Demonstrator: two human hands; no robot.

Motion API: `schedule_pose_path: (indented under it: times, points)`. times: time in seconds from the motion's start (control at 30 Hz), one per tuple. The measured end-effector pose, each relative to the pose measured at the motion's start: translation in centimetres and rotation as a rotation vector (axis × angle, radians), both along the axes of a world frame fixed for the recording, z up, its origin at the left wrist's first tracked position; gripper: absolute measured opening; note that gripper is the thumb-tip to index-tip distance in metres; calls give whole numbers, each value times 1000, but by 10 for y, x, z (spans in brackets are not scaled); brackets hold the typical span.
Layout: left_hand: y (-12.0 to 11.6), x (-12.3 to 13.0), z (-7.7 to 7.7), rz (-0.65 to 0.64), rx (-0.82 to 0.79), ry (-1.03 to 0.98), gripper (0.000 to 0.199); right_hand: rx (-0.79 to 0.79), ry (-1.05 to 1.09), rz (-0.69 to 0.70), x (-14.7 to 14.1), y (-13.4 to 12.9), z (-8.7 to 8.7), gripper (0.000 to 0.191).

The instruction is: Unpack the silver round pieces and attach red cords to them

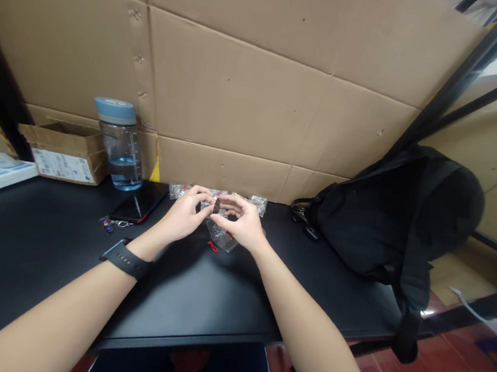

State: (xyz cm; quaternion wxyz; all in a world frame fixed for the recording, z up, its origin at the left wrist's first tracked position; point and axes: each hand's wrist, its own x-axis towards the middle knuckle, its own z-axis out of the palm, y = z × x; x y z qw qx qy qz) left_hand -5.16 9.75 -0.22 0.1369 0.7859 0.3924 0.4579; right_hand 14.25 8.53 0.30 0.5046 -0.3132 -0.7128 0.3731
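Observation:
A small dark brown piece (217, 206) is held between my two hands above the black table (192, 298). My left hand (188, 214), with a black watch on its wrist, pinches it from the left with bent fingers. From the right, the fingers of my right hand (243, 223) curl round and touch the same piece. Clear plastic bags (225, 241) lie under and behind my hands, partly hidden by them. A little red loop (212, 246) rests on the table just below the hands.
Left of my hands are a phone (137, 205) with a keychain (106, 224), a water bottle (122, 152), an open cardboard box (68, 152) and a white-blue object (0, 178). A black backpack (373, 217) sits at the right. Cardboard (241, 90) walls the back.

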Motion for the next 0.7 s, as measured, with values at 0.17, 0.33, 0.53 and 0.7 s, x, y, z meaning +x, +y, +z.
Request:
schedule_pose_path:
  times: [0.17, 0.33, 0.53, 0.7]
  points:
    - [-2, 1, 0, 50, 13, 70, 18, 44, -39, -72, -3, -5, 2, 42]
    - [-5, 3, 1, 69, 20, 63, 16, 54, -84, -84, -2, -4, 2, 40]
    - [-10, 7, 6, 51, 42, -18, 15, -79, 100, -15, -3, 0, 0, 42]
    - [-19, 10, 15, 164, 96, -57, 17, -232, 145, 22, -4, 1, 4, 48]
